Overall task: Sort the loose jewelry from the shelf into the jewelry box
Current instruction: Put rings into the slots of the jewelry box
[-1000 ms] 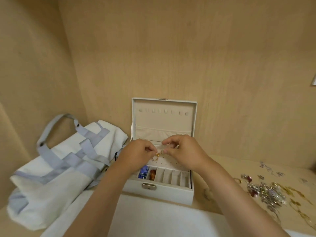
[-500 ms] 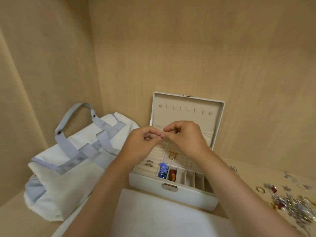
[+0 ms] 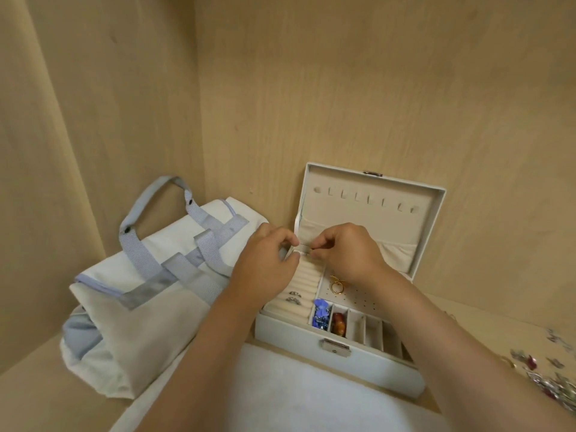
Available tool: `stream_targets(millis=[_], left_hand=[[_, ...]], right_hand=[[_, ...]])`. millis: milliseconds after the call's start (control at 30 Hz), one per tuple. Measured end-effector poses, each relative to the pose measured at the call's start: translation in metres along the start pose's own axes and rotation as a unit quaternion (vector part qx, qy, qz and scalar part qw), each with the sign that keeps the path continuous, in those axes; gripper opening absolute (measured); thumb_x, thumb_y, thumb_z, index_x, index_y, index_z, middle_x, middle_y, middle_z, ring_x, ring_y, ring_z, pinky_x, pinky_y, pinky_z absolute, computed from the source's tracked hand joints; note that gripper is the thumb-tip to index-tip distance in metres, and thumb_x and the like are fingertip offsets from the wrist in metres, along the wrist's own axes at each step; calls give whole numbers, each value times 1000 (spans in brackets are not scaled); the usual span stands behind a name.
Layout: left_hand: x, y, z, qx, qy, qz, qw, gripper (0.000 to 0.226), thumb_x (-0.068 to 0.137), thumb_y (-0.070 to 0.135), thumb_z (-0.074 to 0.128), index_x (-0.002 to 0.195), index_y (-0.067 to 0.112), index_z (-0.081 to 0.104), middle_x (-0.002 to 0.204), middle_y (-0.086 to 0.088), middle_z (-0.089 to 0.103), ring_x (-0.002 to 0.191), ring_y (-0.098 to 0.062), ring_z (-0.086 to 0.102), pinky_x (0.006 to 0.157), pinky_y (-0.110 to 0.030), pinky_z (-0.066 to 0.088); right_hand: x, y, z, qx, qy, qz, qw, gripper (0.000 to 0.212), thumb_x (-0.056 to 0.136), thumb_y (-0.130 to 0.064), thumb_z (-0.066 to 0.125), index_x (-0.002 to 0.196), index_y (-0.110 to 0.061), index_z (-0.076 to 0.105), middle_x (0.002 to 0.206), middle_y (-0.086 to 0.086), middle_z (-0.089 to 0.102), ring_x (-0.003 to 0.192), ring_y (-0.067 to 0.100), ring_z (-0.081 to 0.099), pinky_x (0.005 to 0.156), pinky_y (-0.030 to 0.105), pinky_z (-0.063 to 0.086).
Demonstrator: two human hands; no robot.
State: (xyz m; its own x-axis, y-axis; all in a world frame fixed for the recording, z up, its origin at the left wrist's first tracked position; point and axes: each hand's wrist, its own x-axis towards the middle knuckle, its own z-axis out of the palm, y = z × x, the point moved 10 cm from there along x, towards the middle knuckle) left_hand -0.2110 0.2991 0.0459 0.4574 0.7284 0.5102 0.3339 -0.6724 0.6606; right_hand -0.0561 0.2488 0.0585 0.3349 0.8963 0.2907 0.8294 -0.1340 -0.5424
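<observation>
A white jewelry box point(image 3: 339, 364) stands open on the shelf, lid upright. Both hands hover over the back of its ring-roll section. My right hand point(image 3: 346, 254) pinches a small gold ring point(image 3: 311, 251) between thumb and forefinger. My left hand point(image 3: 268, 263) has its fingers curled at the top roll beside it; what it holds, if anything, is hidden. Two silver rings point(image 3: 294, 297) sit in the rolls. A gold ring point(image 3: 336, 286) lies on the perforated earring pad. A blue piece point(image 3: 321, 313) and an amber piece point(image 3: 339, 324) fill two front compartments.
A white tote bag point(image 3: 149, 294) with grey-blue straps lies left of the box. Loose jewelry point(image 3: 542, 372) is heaped on the shelf at the far right. A white cloth point(image 3: 280, 397) lies in front of the box. Wooden walls close in behind and to the left.
The gold ring that hung between both hands now lies on the earring pad. My hands shifted left to the back of the ring rolls, and the right hand pinches another small ring.
</observation>
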Motion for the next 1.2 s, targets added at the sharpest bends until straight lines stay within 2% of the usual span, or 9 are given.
stream_targets(millis=[167,433,567,667,800,933,1033,1133,1200], left_hand=[[-4,-1,17,57,-84,25,995,20,90,25,63,108,31,70,101,19,48,89,-5,49,82,-29,49],[-5,-10,22,46,-112,-15,993,46,88,29,62,132,33,50,122,11,53,109,-8,50,94,-32,48],[-5,-12,23,36,-113,-31,993,58,87,29,62,140,32,39,121,16,57,113,-9,52,96,-37,49],[-6,-12,24,36,-114,-32,992,59,89,28,62,144,30,42,120,18,59,118,-7,50,101,-38,47],[-7,-5,19,53,-104,-7,993,55,92,28,60,145,26,44,130,9,56,121,-9,48,102,-32,44],[-6,7,4,75,-45,24,996,47,92,27,60,138,25,50,131,7,50,121,-12,43,98,-28,40],[-6,18,-4,65,-3,54,996,36,91,24,63,126,27,58,116,14,52,108,-5,45,90,-23,41],[-10,28,4,49,-33,70,996,24,90,24,64,113,31,67,92,25,52,91,7,45,80,-19,42],[-14,32,13,39,-67,70,995,22,90,26,66,110,33,69,88,25,59,89,11,46,82,-22,46]], right_hand=[[1,-1,8,-62,-11,-16,998,5,80,-31,80,85,-30,78,83,-15,73,81,5,66,75,31,55],[8,-3,22,-107,-102,-20,989,8,88,-28,71,88,-32,78,85,-18,72,85,4,65,79,29,54],[13,0,25,-99,-103,-5,990,7,87,-25,71,85,-29,77,85,-13,74,80,6,65,80,31,55],[13,1,27,-88,-108,-9,990,8,87,-25,73,93,-29,76,92,-12,73,89,9,66,85,34,55],[3,2,-1,-46,-72,-25,996,17,93,-28,66,108,-33,71,104,-14,71,98,7,64,91,31,51],[-18,8,-21,-27,-117,3,993,11,90,-33,68,88,-31,78,89,-18,74,90,2,65,89,29,53],[-35,17,-17,-35,-174,35,984,9,77,-39,78,85,-35,78,85,-21,73,88,-2,66,86,24,53],[-42,19,-13,-68,-172,27,982,10,75,-34,82,85,-33,79,83,-23,73,86,-4,65,89,26,54],[-43,17,-13,-69,-160,16,985,7,78,-28,82,84,-30,80,81,-21,73,85,-3,65,90,28,54]])
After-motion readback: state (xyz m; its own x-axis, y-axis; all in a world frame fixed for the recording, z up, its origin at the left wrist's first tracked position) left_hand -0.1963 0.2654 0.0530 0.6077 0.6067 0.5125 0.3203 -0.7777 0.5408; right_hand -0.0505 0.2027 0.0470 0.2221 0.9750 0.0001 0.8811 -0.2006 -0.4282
